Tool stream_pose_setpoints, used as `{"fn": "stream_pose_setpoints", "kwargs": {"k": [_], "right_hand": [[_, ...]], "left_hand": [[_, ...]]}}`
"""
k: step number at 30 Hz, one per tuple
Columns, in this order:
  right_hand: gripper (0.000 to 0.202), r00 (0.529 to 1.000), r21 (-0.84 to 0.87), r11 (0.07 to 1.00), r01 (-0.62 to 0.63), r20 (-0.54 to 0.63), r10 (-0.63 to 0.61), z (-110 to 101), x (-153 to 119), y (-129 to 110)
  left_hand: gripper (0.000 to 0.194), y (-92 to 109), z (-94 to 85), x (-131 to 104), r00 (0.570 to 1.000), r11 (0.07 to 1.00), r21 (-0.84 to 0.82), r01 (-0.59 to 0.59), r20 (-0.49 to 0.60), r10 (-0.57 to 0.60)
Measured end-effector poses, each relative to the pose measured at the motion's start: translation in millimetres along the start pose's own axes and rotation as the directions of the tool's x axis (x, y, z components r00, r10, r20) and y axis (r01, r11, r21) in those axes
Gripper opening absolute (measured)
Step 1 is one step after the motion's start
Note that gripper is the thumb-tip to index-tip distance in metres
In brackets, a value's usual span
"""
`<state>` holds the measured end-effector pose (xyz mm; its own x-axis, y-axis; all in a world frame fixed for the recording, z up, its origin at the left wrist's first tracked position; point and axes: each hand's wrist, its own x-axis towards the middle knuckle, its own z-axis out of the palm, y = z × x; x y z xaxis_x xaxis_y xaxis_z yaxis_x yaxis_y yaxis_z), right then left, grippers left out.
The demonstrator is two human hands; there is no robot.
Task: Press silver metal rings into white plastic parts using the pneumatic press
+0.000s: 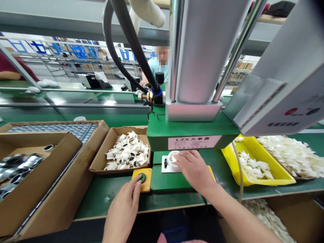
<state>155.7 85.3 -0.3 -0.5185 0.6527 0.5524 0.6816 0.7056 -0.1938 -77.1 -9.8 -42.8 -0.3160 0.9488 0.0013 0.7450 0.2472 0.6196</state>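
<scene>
My left hand (124, 200) reaches up from the bottom, its index finger on the green button (142, 178) of a yellow control box (146, 185). The other fingers are bent together, and nothing shows in them. With its fingertips, my right hand (193, 168) holds a white round part (173, 156) at the white fixture plate (165, 168). That plate lies on the green base (167, 184) under the press head (192, 131). A second yellow box (211, 172) is partly hidden behind my right hand.
Left, cardboard boxes hold metal rings (21, 165) and white pieces (128, 150). Right, a yellow bin (278, 182) stands beside a pile of white pieces (293, 157). A hose (240, 175) hangs before the bin. Across the bench sits a person (162, 64); a sleeve (19, 65) shows far left.
</scene>
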Motion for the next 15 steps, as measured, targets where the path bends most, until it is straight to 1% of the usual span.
{"fn": "stream_pose_setpoints", "kwargs": {"k": [3, 6, 8, 10, 13, 15], "right_hand": [[0.013, 0.998, 0.01, 1.0, -0.008, 0.062, 0.007, -1.4, 3.5, 4.5], [0.01, 0.988, -0.015, 0.999, 0.037, 0.154, -0.034, -8.6, 9.3, 8.3], [0.01, 0.979, -0.042, 0.997, 0.067, 0.194, -0.058, -14.7, 13.6, 8.4], [0.011, 0.976, -0.054, 0.998, 0.041, 0.215, -0.029, -19.2, 17.3, 6.8], [0.017, 0.968, -0.01, 0.999, -0.044, 0.249, 0.045, -21.2, 20.7, 4.2], [0.019, 0.965, -0.007, 0.999, -0.043, 0.257, 0.043, -21.7, 22.0, 3.3]], "left_hand": [[0.044, -1.6, 1.1, -0.8, 0.999, 0.999, 0.01, -0.032, -0.022, 0.032], [0.042, -0.3, 1.2, -1.7, 0.999, 0.999, 0.02, -0.038, -0.018, 0.039], [0.042, 1.0, 1.6, -1.7, 0.999, 0.999, 0.027, -0.045, -0.017, 0.046], [0.042, 1.7, 2.2, -1.5, 0.998, 0.998, 0.034, -0.05, -0.028, 0.051], [0.041, 1.1, 2.6, -1.5, 0.998, 0.998, 0.032, -0.052, -0.037, 0.053], [0.041, 0.4, 2.4, -1.7, 0.998, 0.998, 0.031, -0.052, -0.036, 0.053]]}}
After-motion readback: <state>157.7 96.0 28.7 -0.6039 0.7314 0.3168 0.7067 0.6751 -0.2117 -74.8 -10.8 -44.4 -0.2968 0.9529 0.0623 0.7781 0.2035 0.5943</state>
